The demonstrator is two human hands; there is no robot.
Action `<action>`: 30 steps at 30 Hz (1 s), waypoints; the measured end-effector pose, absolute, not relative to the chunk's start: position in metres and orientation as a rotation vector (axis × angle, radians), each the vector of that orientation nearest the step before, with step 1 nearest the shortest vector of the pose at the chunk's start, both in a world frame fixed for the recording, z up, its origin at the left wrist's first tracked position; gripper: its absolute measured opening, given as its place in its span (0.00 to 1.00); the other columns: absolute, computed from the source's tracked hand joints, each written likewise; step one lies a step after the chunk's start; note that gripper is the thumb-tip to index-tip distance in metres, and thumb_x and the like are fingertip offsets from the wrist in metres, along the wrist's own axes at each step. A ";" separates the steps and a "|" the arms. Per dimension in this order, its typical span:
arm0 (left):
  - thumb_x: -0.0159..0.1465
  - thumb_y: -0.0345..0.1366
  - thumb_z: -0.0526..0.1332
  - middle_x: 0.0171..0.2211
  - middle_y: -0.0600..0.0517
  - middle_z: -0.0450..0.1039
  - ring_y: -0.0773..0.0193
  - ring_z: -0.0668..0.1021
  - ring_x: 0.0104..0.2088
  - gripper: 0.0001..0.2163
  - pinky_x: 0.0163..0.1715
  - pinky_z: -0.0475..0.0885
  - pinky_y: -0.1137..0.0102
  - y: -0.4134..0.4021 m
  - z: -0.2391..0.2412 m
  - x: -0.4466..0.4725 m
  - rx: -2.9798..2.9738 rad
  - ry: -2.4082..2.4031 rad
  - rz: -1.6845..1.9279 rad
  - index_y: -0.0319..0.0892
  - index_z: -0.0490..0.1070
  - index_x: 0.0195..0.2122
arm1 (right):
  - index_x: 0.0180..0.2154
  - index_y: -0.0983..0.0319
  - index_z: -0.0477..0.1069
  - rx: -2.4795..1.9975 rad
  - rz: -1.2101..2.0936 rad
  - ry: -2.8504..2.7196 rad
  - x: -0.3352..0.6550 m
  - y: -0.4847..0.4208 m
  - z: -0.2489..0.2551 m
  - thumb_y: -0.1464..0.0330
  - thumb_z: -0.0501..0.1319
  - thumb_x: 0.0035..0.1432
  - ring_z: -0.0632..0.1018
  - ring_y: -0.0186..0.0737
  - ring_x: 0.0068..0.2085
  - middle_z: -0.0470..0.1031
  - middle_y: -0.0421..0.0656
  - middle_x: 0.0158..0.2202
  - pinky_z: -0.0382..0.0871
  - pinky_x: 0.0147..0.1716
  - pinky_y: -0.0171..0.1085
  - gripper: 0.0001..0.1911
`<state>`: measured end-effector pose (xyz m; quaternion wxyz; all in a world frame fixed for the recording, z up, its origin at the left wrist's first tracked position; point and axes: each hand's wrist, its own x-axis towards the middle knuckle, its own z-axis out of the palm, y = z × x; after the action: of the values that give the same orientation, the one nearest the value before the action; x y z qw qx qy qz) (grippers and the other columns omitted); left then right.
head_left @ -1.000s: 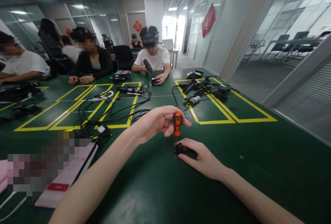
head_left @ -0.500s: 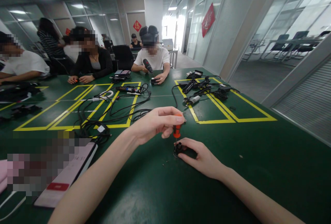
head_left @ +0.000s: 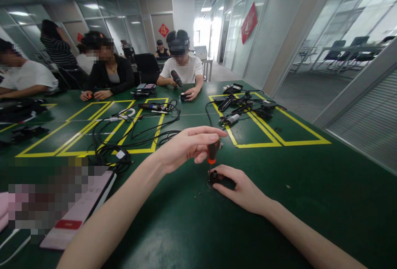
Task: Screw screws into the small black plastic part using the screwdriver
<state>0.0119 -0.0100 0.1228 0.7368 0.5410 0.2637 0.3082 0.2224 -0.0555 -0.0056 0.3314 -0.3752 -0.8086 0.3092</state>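
Upright in front of me stands a screwdriver (head_left: 212, 153) with an orange and black handle. My left hand (head_left: 186, 147) grips its handle from the left, with the index finger stretched out past the top. The screwdriver's thin shaft points down at a small black part (head_left: 214, 179), which has a round base and a short raised post. My right hand (head_left: 238, 186) pinches this part between thumb and fingers against the green table (head_left: 192, 227). Where the tip meets the part is too small to make out.
Tiny bits (head_left: 198, 195) lie left of the part. A phone (head_left: 77, 211) rests at the left, near coiled black cables (head_left: 116, 155). More cables and adapters (head_left: 245, 105) lie inside yellow tape at the back right. A person opposite holds a power drill (head_left: 176, 78).
The screwdriver handle has turned, its black side now showing instead of the orange. My left index finger has straightened. My right hand keeps its place on the part.
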 end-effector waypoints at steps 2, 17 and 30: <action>0.54 0.42 0.76 0.29 0.53 0.74 0.77 0.67 0.21 0.19 0.18 0.57 0.77 -0.011 0.124 0.011 1.190 0.597 0.673 0.35 0.81 0.43 | 0.44 0.61 0.75 -0.982 0.801 -2.114 0.222 -0.056 -0.005 0.70 0.63 0.64 0.80 0.41 0.43 0.81 0.46 0.45 0.74 0.45 0.39 0.07; 0.61 0.45 0.67 0.35 0.46 0.81 0.73 0.71 0.19 0.17 0.20 0.62 0.75 -0.007 0.122 0.010 1.237 0.540 0.639 0.35 0.77 0.43 | 0.47 0.61 0.75 -0.973 0.781 -2.113 0.223 -0.055 -0.006 0.69 0.63 0.64 0.81 0.43 0.44 0.81 0.47 0.45 0.76 0.46 0.40 0.09; 0.56 0.43 0.74 0.35 0.46 0.82 0.74 0.72 0.19 0.18 0.20 0.64 0.77 -0.009 0.122 0.010 1.233 0.585 0.644 0.39 0.71 0.37 | 0.45 0.61 0.75 -0.976 0.788 -2.117 0.223 -0.055 -0.006 0.69 0.63 0.65 0.80 0.42 0.43 0.81 0.47 0.45 0.75 0.45 0.40 0.07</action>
<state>0.0100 -0.0094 0.1221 0.7285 0.5596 0.2656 0.2925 0.2231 -0.0553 -0.0061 0.3339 -0.3740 -0.8109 0.3019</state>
